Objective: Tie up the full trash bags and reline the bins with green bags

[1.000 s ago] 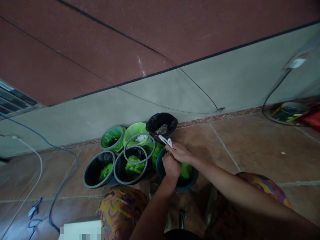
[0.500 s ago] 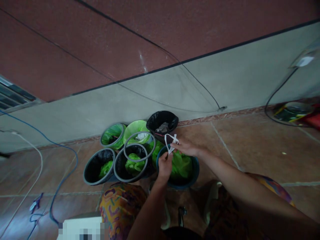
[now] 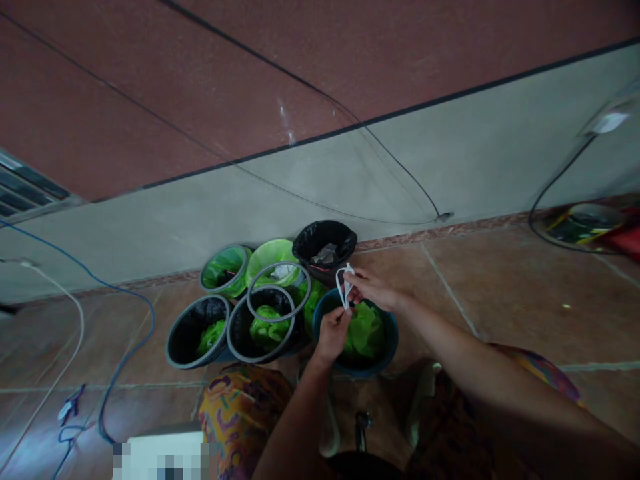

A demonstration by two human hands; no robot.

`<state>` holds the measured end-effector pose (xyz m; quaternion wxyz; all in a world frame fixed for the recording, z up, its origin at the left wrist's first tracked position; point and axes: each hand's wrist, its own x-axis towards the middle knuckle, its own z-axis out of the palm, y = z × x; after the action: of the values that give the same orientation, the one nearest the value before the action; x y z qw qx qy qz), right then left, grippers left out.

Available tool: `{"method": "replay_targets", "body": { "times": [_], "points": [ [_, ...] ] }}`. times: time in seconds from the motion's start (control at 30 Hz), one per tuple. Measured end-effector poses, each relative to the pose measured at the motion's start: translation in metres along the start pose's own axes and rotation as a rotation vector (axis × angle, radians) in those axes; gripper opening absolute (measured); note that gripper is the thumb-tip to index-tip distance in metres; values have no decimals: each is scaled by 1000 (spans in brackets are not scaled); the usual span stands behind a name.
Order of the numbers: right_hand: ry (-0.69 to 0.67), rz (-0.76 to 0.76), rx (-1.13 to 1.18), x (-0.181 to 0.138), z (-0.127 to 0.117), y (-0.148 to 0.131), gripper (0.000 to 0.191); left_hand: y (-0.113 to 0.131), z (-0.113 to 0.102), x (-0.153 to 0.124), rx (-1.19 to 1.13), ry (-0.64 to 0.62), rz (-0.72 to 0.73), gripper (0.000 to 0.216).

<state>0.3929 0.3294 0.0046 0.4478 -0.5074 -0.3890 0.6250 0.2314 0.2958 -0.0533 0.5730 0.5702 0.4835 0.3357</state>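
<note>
My left hand (image 3: pixel 332 333) and my right hand (image 3: pixel 371 289) both pinch a thin white looped string (image 3: pixel 344 285) above a blue bucket (image 3: pixel 391 343). That bucket holds a crumpled green plastic bag (image 3: pixel 366 329). The right hand holds the upper part of the loop, the left hand its lower end. To the left stand more dark buckets with green bags (image 3: pixel 260 325), and a loose grey ring (image 3: pixel 279 292) lies across their rims.
A black-lined bucket (image 3: pixel 324 244) stands by the grey wall base. Two green-lined buckets (image 3: pixel 226 269) sit behind the dark ones. Blue and white cables (image 3: pixel 125 347) trail over the tiled floor at left. A coil of cable and colourful items (image 3: pixel 583 225) lie at far right.
My hands lifted from the blue bucket's rim and drew the white string up into an open loop. The green bag in the bucket now shows more.
</note>
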Motion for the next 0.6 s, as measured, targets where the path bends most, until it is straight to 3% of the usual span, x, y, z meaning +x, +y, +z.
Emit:
{"method": "replay_targets", "body": {
  "times": [0.2,0.43,0.6],
  "points": [
    [99,28,27,3,-11,-5,37,8,-11,-4,-72,195,-25,38],
    [147,-35,-19,4,-13,-9,57,4,-14,-5,-143,329,-65,33],
    [128,-55,31,3,-30,-21,44,-5,-15,-5,-274,358,-136,32]
  ]
}}
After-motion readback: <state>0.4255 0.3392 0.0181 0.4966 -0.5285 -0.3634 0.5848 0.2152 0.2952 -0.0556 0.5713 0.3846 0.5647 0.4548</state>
